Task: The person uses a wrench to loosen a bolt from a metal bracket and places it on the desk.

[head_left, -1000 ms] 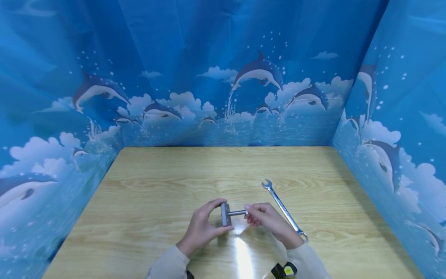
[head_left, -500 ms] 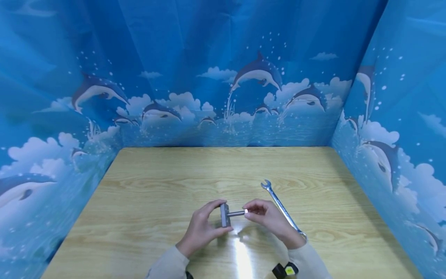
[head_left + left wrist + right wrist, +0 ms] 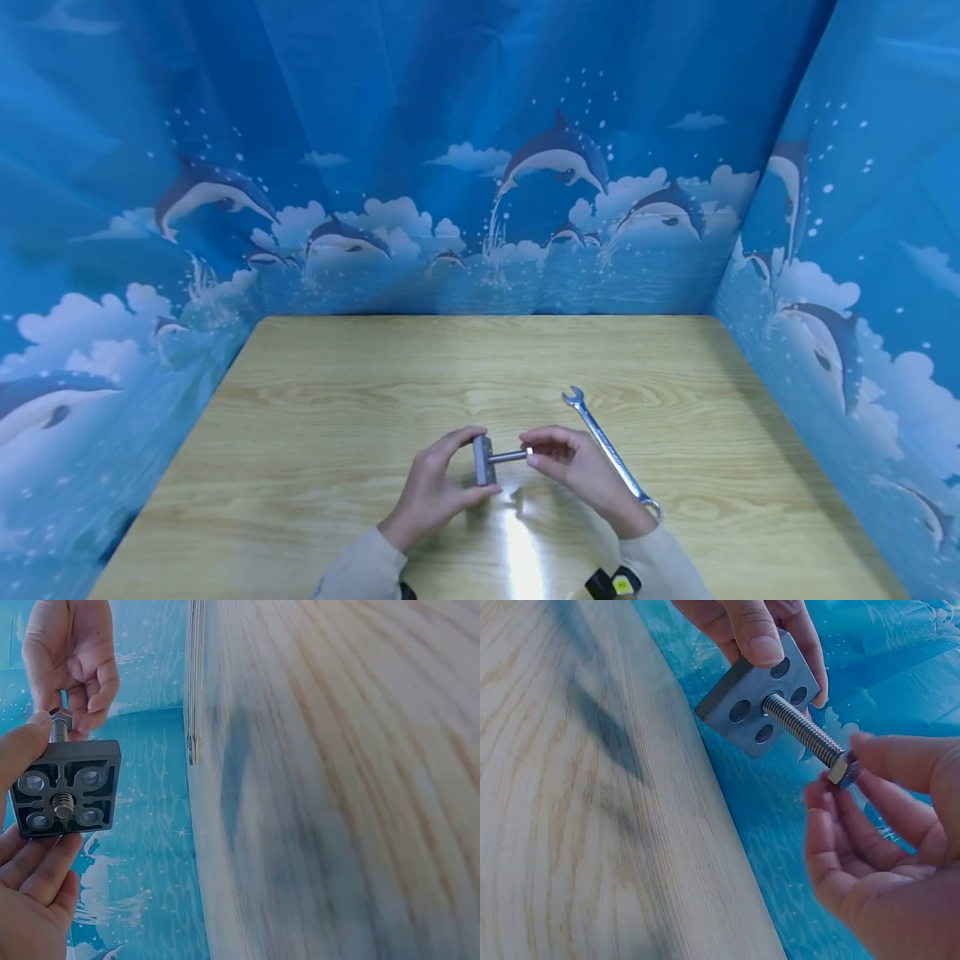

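Observation:
My left hand (image 3: 437,490) grips a square grey metal plate (image 3: 739,709) by opposite edges, holding it above the table. Several round holes surround the plate's centre, where a long threaded bolt (image 3: 802,729) passes through. On the plate's ribbed side, in the left wrist view, the bolt's tip (image 3: 63,804) shows in the middle hole. The fingertips and thumb of my right hand (image 3: 581,468) pinch the hex head (image 3: 843,771) at the bolt's other end. Most of the shank is exposed between plate and head.
A shiny combination wrench (image 3: 611,450) lies slanted on the wood-grain table (image 3: 360,375), just beyond my right hand. Blue dolphin-print sheeting (image 3: 450,167) rises at the table's back and sides.
My right hand's fingers have shifted round the bolt head, from tucked below it to reaching over it. The plate and left hand stay almost in place, and the wrench lies as before.

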The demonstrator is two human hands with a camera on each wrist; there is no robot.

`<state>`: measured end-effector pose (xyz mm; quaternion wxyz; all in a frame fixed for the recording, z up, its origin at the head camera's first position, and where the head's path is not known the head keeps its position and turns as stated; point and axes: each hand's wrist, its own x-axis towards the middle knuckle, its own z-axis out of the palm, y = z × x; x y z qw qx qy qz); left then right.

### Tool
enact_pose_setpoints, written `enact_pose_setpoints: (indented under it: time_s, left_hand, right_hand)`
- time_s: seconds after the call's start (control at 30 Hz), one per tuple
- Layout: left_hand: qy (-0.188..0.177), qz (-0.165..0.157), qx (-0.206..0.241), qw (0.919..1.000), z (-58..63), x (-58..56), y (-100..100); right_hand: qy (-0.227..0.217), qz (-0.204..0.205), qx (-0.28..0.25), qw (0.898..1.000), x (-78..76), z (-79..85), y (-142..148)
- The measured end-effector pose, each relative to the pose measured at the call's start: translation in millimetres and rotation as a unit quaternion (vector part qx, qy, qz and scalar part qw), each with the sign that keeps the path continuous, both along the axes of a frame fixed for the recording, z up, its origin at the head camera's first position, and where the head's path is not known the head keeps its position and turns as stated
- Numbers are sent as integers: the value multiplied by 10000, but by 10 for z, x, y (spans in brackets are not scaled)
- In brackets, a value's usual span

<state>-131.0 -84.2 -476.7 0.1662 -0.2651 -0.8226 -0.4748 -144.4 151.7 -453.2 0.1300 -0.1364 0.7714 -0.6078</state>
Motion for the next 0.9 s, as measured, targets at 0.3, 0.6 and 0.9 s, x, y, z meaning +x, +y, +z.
enact_pose_setpoints:
  time_s: [0.3, 0.6, 0.9]
  left_hand:
    - [76, -21, 5, 10000, -17, -11, 7]
    - [7, -26, 12, 10000, -12, -9, 10]
    - [-65, -31, 8, 10000, -12, 3, -3]
  right_hand:
    - [-950, 195, -162, 9952, -10, -29, -5]
    - [-1026, 196, -315, 9940, -14, -28, -12]
    - [-722, 125, -44, 9973, 0, -17, 4]
